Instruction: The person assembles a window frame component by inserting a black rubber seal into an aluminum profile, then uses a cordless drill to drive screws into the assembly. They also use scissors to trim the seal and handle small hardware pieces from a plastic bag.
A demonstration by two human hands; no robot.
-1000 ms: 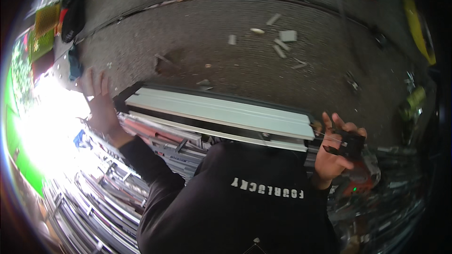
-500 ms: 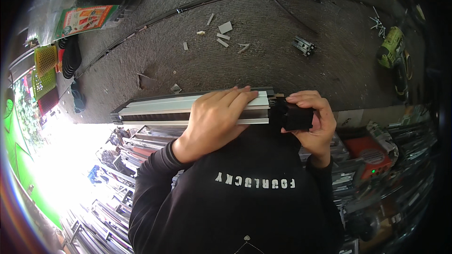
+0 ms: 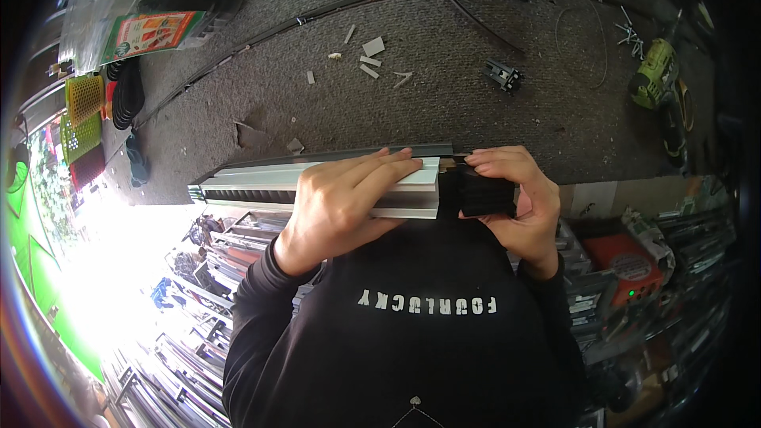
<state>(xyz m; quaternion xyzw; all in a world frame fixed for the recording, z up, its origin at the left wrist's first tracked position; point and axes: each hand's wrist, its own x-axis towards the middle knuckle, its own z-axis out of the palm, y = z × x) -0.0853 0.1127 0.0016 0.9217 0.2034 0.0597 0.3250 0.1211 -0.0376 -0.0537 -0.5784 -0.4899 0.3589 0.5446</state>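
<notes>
A long silver aluminium profile [image 3: 258, 179] with a dark ribbed strip along its channel lies crosswise in front of my body, along the near edge of the work surface. My left hand [image 3: 341, 200] is wrapped over it near its right end, fingers on the far side and thumb hidden beneath. At that end sits a black blocky end piece [image 3: 487, 195], in line with the profile, with a dark part bridging the two. My right hand [image 3: 529, 200] grips the end piece, fingers over its far edge and thumb at its near side.
On the grey carpeted surface [image 3: 357, 111] lie several pale scraps [image 3: 371, 61], a small metal-and-black fitting [image 3: 502, 75], screws [image 3: 630, 38] and a green drill [image 3: 655, 75]. A dark cable [image 3: 464, 1] crosses the back. A plastic bag [image 3: 151, 32] stands far left, a red box [image 3: 622, 265] lower right.
My left hand and the profile have shifted a little left. The dark part between the profile's end and the black end piece shows wider. My right hand keeps its grip.
</notes>
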